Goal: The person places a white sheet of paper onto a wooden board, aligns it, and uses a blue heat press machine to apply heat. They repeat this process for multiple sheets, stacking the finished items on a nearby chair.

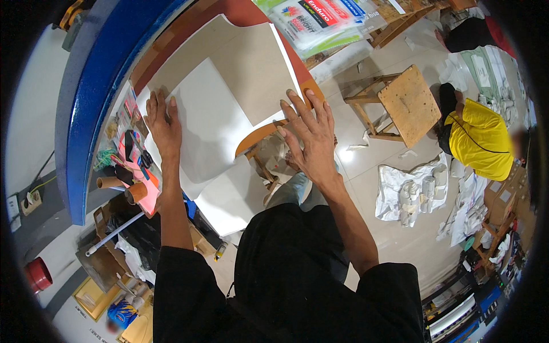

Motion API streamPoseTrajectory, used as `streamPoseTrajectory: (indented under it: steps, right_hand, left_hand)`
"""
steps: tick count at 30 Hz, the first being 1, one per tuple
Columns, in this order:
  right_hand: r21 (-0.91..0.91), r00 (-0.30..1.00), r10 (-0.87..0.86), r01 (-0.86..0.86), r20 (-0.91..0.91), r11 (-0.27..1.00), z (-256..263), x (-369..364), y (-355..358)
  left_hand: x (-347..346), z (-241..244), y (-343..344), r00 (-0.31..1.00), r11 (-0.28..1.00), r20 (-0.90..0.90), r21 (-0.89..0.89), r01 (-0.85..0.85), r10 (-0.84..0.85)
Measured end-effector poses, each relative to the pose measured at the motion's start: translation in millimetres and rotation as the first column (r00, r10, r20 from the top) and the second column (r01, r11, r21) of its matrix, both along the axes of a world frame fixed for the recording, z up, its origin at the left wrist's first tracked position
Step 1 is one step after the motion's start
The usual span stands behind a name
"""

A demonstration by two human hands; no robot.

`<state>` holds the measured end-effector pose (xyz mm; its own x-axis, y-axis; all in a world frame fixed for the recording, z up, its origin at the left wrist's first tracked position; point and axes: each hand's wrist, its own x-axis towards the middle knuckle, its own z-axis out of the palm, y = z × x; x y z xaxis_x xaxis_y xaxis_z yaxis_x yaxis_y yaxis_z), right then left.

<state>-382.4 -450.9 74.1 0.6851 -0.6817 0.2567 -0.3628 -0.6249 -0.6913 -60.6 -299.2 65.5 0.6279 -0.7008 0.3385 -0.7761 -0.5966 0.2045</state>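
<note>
A large white sheet (210, 124) covers part of a grey-brown sheet (270, 68) with white edges. Both lie over a reddish-brown board (250, 12) whose rounded corner shows orange-brown. My left hand (164, 124) rests flat on the left side of the white sheet, its thumb a little apart. Near the right edge of the sheets is my right hand (311, 137), fingers spread, fingertips at the white border; whether they press on it is unclear. Neither hand grips anything. The white sheet's lower part (227, 201) hangs past the board towards my body.
A curved blue metal machine part (98, 94) arches at left. Below it lie scissors (143, 154) and cardboard tubes (136, 193). Printed plastic packs (317, 25) sit beyond the board. At right are a wooden stool (409, 105), wrapped rolls (422, 193) and a person in yellow (480, 141).
</note>
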Motion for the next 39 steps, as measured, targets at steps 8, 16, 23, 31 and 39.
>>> streamPoseTrajectory:
  steps: [8, 16, 23, 31, 39]
  right_hand:
    - [0.035, 1.000, 0.002, -0.002, 0.004, 0.999, 2.6, 1.5, -0.2]
    - [0.011, 1.000, 0.017, -0.017, 0.019, 1.000, 0.7, 4.4, 0.8]
    - [-0.039, 0.999, 0.013, -0.011, 0.035, 0.999, 2.4, 8.8, 4.8]
    - [-0.054, 0.999, 0.019, -0.017, 0.027, 0.998, -1.0, 8.9, 12.0]
    - [-0.197, 0.997, -0.030, 0.016, -0.067, 0.980, 1.7, 5.5, 15.1]
  left_hand:
    - [5.5, -5.8, 2.0, 0.999, 0.999, 0.038, 0.041, -0.023, 0.021]
    - [3.1, 1.6, 4.2, 1.000, 1.000, 0.010, -0.019, -0.003, 0.003]
    - [2.0, -1.7, -1.3, 0.992, 0.997, 0.122, -0.070, 0.013, -0.004]
    - [-3.9, -4.2, 3.9, 0.993, 0.994, 0.075, -0.065, -0.087, 0.092]
    - [3.2, -10.0, 5.4, 0.991, 0.995, 0.099, -0.043, -0.087, 0.091]
